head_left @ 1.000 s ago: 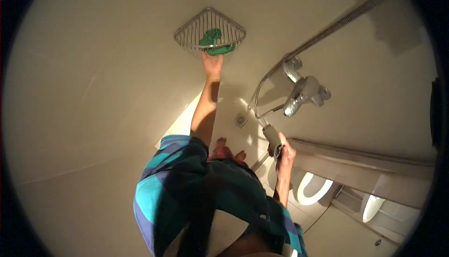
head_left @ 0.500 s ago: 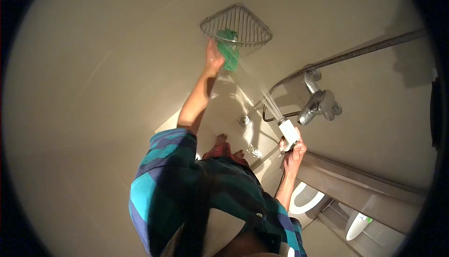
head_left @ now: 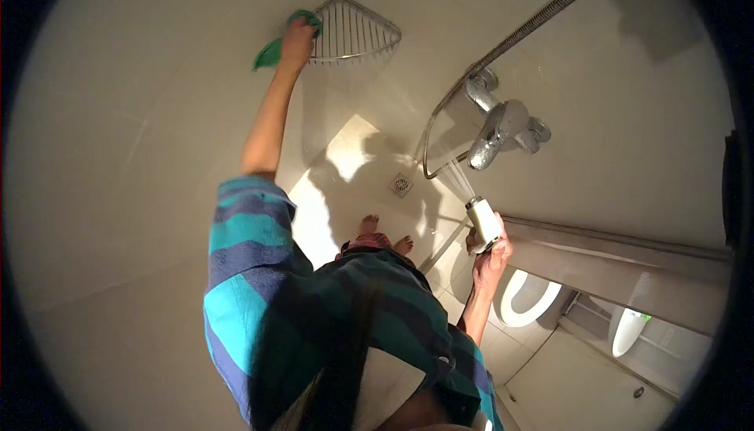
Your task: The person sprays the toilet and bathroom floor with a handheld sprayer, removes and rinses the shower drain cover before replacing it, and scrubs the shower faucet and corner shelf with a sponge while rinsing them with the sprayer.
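A green cloth is gripped in my left hand, pressed against the left side of the wire corner shelf. Part of the cloth hangs down to the left of the hand, and another part wraps over the shelf's rim. My right hand is closed round a white hand shower, held low on the right. Thin jets of water leave its head toward the upper left. The chrome mixer tap on the wall is just above the hand shower.
A metal shower hose runs along the right wall and loops below the tap. A floor drain lies in the tiles ahead of the feet. Behind a low partition on the right are a toilet seat and a washbasin.
My left hand has moved with the green cloth from the shelf's front underside to its left end. The view has shifted right. My right hand still holds the spraying hand shower.
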{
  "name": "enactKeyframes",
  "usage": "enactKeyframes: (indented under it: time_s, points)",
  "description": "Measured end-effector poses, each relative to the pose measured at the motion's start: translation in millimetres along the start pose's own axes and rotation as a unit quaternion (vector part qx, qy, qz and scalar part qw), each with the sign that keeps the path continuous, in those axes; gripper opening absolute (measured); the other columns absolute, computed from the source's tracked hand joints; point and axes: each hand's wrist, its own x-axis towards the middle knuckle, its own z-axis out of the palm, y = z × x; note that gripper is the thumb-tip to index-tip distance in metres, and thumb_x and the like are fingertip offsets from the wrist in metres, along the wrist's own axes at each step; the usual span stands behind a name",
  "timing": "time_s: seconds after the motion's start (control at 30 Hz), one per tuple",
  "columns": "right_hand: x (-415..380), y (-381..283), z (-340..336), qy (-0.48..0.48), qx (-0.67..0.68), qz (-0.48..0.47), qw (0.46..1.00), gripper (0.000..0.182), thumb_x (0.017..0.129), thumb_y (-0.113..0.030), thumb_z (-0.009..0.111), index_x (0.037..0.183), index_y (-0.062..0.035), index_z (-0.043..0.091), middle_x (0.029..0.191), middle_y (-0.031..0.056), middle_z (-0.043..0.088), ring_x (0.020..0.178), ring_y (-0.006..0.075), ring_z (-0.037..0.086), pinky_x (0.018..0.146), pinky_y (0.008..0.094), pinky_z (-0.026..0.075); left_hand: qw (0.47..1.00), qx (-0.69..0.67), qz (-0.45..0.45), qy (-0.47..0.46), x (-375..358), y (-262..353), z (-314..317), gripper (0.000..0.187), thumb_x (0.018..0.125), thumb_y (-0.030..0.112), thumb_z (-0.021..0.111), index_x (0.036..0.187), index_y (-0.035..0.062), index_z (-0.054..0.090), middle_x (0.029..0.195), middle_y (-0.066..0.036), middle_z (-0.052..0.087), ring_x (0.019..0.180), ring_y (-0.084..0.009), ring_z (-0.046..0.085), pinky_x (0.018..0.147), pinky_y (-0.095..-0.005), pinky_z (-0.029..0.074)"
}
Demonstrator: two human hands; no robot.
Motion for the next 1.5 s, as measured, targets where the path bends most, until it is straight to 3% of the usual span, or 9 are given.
enactKeyframes:
  time_s: [0.2,0.43,0.63,0.83,0.93,1.03,1.2,1.47,1.5]
  points:
    - [9.0,7.8,8.4,-0.069,-0.027,0.017,0.997,0.070,0.076,-0.054,0.052,0.114,0.0042,0.047,0.072,0.0101,0.056,0.055,0.0154,0.051,0.046,0.0261,0.039,0.947,-0.129,0.042,-0.293,17.4,-13.9,-24.9,0.013,0.068,0.006,0.051,0.075,0.0066,0.062,0.077,-0.017,0.059,0.073,-0.0322,0.058,0.066,-0.0402,0.045]
    - [14.3,9.2,7.0,-0.040,-0.039,-0.012,0.998,0.067,0.078,-0.052,0.049,0.113,0.0064,0.047,0.069,0.0106,0.055,0.055,0.0153,0.051,0.046,0.0262,0.039,0.989,-0.043,0.132,-0.056,28.4,-16.5,-3.1,0.007,0.064,0.009,0.055,0.060,0.0069,0.059,0.062,-0.014,0.057,0.062,-0.0300,0.058,0.056,-0.0375,0.045]
    - [2.9,10.4,10.3,-0.040,-0.026,0.033,0.998,0.068,0.079,-0.050,0.050,0.116,0.0073,0.044,0.070,0.0108,0.055,0.055,0.0160,0.051,0.046,0.0265,0.039,0.893,0.083,0.205,-0.393,36.5,12.6,-46.3,0.012,0.065,0.012,0.052,0.072,0.0086,0.061,0.074,-0.016,0.058,0.070,-0.0290,0.058,0.061,-0.0367,0.045]
    - [6.0,13.4,7.8,-0.069,-0.020,0.026,0.997,0.062,0.080,-0.048,0.050,0.114,0.0037,0.049,0.072,0.0090,0.058,0.058,0.0146,0.054,0.051,0.0252,0.042,0.958,0.079,0.275,-0.030,19.0,-14.8,-6.7,0.020,0.068,0.004,0.050,0.087,0.0053,0.057,0.095,-0.015,0.053,0.088,-0.0308,0.053,0.069,-0.0371,0.044]
    - [10.5,19.1,5.5,-0.065,0.004,0.010,0.998,0.067,0.078,-0.050,0.052,0.115,0.0058,0.046,0.072,0.0097,0.057,0.056,0.0148,0.053,0.049,0.0249,0.041,0.987,-0.106,0.004,0.123,-32.6,13.1,-52.7,0.020,0.071,0.001,0.049,0.091,0.0032,0.053,0.091,-0.014,0.052,0.091,-0.0314,0.050,0.076,-0.0363,0.042]
    - [9.3,17.1,5.0,-0.057,-0.001,0.009,0.998,0.072,0.077,-0.053,0.052,0.118,0.0048,0.042,0.073,0.0111,0.056,0.053,0.0153,0.050,0.044,0.0251,0.039,0.845,-0.242,-0.260,0.400,-106.5,43.7,-41.9,0.021,0.080,0.003,0.048,0.101,0.0033,0.047,0.095,-0.012,0.049,0.091,-0.0283,0.049,0.078,-0.0347,0.041]
    - [12.3,12.4,17.4,-0.087,-0.010,-0.001,0.996,0.067,0.079,-0.049,0.051,0.116,0.0059,0.043,0.076,0.0124,0.055,0.053,0.0145,0.048,0.044,0.0256,0.040,0.259,-0.847,-0.356,0.298,-134.1,26.9,34.2,0.032,0.088,0.017,0.043,0.118,0.0080,0.041,0.123,-0.012,0.040,0.111,-0.0251,0.040,0.089,-0.0382,0.037]
    - [1.2,17.2,25.3,-0.054,-0.038,0.021,0.998,0.071,0.075,-0.052,0.055,0.110,0.0094,0.048,0.068,0.0071,0.057,0.054,0.0102,0.052,0.047,0.0229,0.041,0.141,-0.890,-0.302,0.310,-43.4,34.0,56.5,0.034,0.089,0.033,0.039,0.115,0.0128,0.049,0.125,-0.003,0.043,0.115,-0.0236,0.039,0.096,-0.0430,0.031]
    - [-3.7,15.8,23.2,-0.050,-0.036,0.030,0.998,0.071,0.075,-0.052,0.055,0.110,0.0095,0.048,0.068,0.0070,0.057,0.053,0.0104,0.051,0.047,0.0232,0.041,0.268,-0.861,-0.291,0.319,-57.7,35.1,74.9,0.035,0.088,0.033,0.040,0.114,0.0116,0.050,0.122,-0.004,0.045,0.112,-0.0235,0.041,0.095,-0.0415,0.032]
